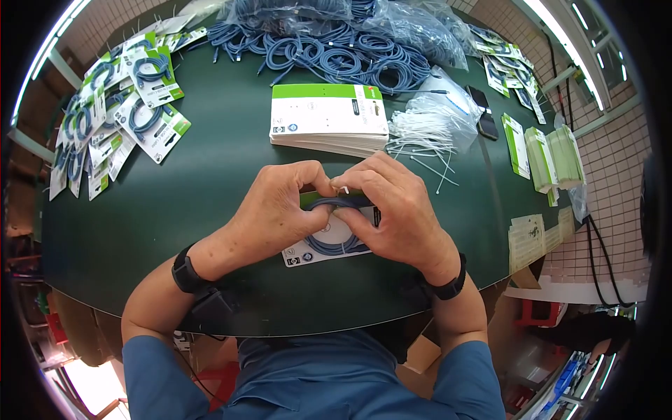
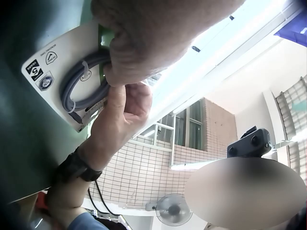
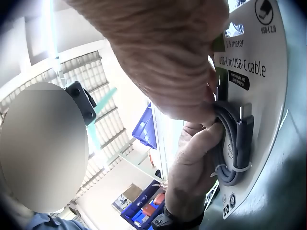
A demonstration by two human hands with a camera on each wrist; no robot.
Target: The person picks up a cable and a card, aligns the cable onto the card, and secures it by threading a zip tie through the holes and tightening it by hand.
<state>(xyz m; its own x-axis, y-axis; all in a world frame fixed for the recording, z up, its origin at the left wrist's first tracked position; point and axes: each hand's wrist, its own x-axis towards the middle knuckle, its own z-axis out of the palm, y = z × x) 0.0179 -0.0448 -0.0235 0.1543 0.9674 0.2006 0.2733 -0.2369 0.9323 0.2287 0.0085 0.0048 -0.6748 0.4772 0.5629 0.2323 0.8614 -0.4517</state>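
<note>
A coiled blue-grey cable (image 1: 329, 246) lies against a white and green card (image 1: 299, 255) in front of the body, with white ties around the coil in both wrist views. At the coil's top edge, the left hand (image 1: 275, 203) pinches with thumb and index finger. Facing it, the right hand (image 1: 399, 210) pinches the same edge, and a small white tie end (image 1: 344, 189) stands out between the fingertips. In the right wrist view a cable plug (image 3: 244, 139) lies beside the printed card (image 3: 261, 96). The fingers hide part of the coil.
Beyond the hands is a stack of cards (image 1: 325, 119), with white ties (image 1: 423, 133), a phone (image 1: 483, 112) and a pile of cables (image 1: 336, 56) around it. Carded cables (image 1: 150, 126) cover the left side; more cards (image 1: 539, 161) lie right.
</note>
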